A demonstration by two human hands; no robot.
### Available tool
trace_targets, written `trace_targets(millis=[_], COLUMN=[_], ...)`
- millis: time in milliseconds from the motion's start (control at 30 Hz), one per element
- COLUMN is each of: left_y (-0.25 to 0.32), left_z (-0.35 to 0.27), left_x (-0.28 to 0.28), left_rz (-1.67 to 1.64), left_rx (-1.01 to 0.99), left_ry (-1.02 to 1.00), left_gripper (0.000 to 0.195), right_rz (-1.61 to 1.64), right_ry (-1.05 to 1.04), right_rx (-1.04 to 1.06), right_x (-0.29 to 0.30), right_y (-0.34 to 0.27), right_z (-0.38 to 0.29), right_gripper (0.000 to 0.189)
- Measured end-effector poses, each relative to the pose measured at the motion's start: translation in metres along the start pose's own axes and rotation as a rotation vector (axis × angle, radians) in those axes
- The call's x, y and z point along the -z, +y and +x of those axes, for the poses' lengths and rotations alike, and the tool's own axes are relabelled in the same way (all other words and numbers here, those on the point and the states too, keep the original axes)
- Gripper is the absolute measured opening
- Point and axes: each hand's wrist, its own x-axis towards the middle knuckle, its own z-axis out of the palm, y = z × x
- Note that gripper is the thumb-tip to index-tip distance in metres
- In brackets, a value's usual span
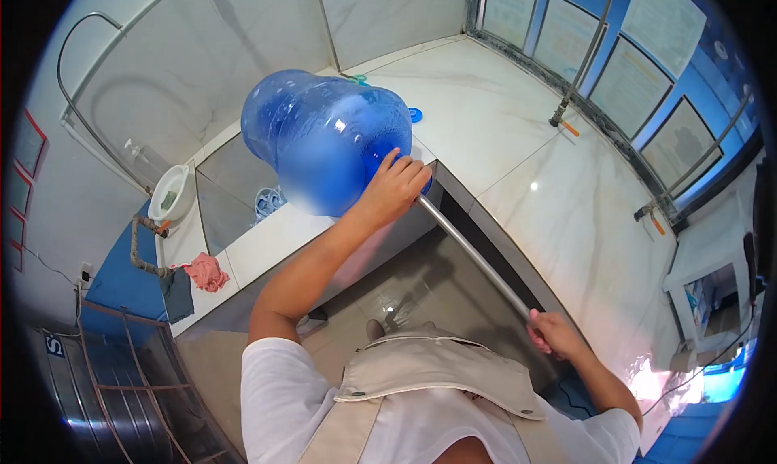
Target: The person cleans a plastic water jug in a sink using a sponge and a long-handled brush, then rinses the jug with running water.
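A large translucent blue water jug lies on its side over the tiled sink edge, its neck turned towards me. My left hand grips the jug around its neck, fingers spread over the top. A thin metal rod runs out from the jug's mouth, down to the right. Around the rod's near end my right hand is closed. The far end of the rod is hidden by my left hand and the jug, where pale foam or a brush head cannot be made out.
A white plastic basin with a green sponge stands left of the tiled sink. Pink cloth and grey cloth lie at the counter corner. A blue cap is beyond the jug. Pipes with orange valve handles rise at right.
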Motion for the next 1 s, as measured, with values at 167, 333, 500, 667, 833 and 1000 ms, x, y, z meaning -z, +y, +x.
trace_targets(millis=[167, 333, 500, 667, 833, 1000], left_y=[-0.03, -0.008, -0.002, -0.025, -0.022, -0.015], left_z=[0.034, 0.02, -0.004, 0.021, 0.019, 0.013], left_x=[0.06, 0.043, -0.008, 0.04, 0.032, 0.019], left_rz=[-0.39, -0.117, 0.024, -0.361, -0.285, -0.262], left_rx=[0.028, 0.082, -0.024, -0.073, -0.125, -0.196], left_ry=[-0.513, -0.057, 0.162, -0.322, -0.278, -0.174], left_gripper=[0.045, 0.05, 0.045, 0.047, 0.042, 0.037], right_rz=[-1.119, -0.789, 0.006, -1.26, -1.371, -0.773], right_ry=[0.939, 0.643, -0.062, 0.929, 0.671, 0.242], right_rx=[0.852, 0.511, -0.057, 0.864, 0.788, 0.691], right_x=[0.061, 0.057, 0.0, 0.09, 0.066, -0.037], right_y=[-0.03, -0.024, -0.028, -0.042, -0.072, -0.121], right_z=[0.004, 0.008, -0.013, -0.002, 0.015, 0.081], right_gripper=[0.038, 0.037, 0.047, 0.015, 0.026, 0.041])
